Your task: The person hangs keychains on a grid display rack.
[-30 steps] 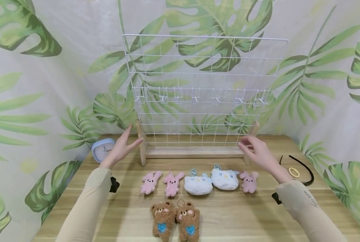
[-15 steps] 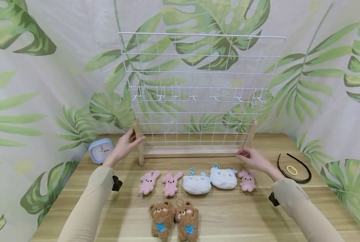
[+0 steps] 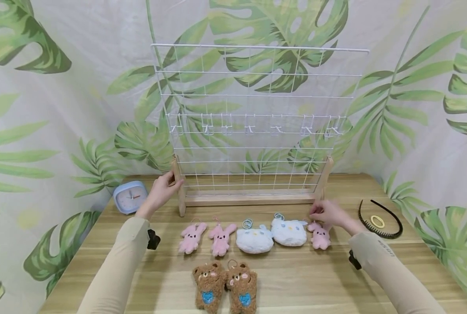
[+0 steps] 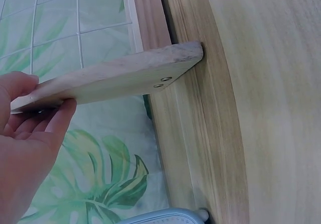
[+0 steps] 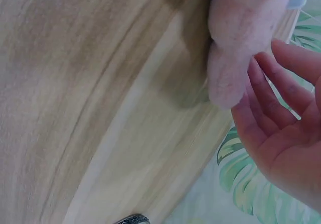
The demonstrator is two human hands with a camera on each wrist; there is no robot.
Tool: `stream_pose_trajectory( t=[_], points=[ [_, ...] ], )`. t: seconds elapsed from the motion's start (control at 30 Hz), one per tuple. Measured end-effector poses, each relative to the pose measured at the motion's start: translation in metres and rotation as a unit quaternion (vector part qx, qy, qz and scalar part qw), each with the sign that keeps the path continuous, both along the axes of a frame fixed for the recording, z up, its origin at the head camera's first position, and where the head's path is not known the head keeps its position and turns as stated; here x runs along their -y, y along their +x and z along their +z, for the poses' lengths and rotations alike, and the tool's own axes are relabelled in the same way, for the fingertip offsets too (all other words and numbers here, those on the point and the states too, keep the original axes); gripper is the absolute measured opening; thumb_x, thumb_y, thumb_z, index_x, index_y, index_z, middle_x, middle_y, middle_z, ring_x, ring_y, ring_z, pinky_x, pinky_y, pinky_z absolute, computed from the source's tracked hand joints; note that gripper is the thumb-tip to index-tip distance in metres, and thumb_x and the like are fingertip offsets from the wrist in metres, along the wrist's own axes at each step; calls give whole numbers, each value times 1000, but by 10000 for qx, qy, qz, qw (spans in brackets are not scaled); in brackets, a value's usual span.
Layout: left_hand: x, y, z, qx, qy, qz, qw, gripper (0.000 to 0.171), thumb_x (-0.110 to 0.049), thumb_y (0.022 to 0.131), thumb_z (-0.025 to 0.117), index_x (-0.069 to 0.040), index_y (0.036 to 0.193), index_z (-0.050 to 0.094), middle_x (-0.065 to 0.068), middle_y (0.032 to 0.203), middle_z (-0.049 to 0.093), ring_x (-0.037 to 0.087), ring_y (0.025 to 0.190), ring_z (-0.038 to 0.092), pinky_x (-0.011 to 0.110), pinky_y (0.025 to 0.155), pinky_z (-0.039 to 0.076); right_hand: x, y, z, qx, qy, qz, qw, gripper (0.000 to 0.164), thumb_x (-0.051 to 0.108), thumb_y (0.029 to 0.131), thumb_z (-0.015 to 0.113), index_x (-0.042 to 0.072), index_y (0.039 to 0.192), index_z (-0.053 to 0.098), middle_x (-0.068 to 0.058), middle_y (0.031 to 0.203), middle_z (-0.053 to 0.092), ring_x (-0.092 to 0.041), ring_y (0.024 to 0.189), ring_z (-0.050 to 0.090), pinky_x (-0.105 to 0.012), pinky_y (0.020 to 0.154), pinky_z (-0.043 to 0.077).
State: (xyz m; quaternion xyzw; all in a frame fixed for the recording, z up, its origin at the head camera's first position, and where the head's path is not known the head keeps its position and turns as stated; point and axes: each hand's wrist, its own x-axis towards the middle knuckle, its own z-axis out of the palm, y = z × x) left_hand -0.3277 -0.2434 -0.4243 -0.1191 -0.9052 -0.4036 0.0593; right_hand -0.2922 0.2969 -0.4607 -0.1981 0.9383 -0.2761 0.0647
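Observation:
My left hand (image 3: 163, 189) grips the left wooden post (image 4: 130, 71) of a white wire grid rack (image 3: 253, 96); in the left wrist view the thumb lies on one face, the fingers on the other. My right hand (image 3: 329, 213) is just behind a pink bunny plush charm (image 3: 320, 235) at the right end of a row. The right wrist view shows its loosely bent fingers (image 5: 273, 83) beside the bunny's ear, with the thumb apart from it. Two more pink bunnies (image 3: 220, 239) and two white plush pouches (image 3: 254, 240) lie in this row.
Several clear hooks (image 3: 250, 126) hang on the grid. Two brown bear plushes (image 3: 243, 285) lie nearer me. A blue clock (image 3: 130, 197) stands at the left; a black headband (image 3: 394, 233) and a yellow ring (image 3: 377, 221) lie at the right on the wooden table (image 3: 296, 283).
My left hand has moved right onto the rack's left post and taken hold of it. My right hand has come down from beside the rack's right side to the right bunny.

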Motion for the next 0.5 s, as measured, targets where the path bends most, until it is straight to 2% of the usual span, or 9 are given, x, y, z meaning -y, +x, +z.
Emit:
stream_pose_trajectory(
  t=[0.17,0.5],
  points=[
    [-1,1,0,-100,33,81,9999,37,-17,102,53,7,130,54,31,135,57,44,130,53,55,106,47,2,1,-3,11,218,-103,9997,10,12,87,72,3,90,74,-6,80,71,-6,70,56,-21,61,47],
    [-2,1,-3,-130,132,105,9998,37,-15,102,53,9,129,54,33,135,57,45,129,53,54,104,48,8,3,-4,100,565,-679,9960,14,16,82,76,4,81,70,-8,77,70,-13,67,57,-24,60,47]
  ],
)
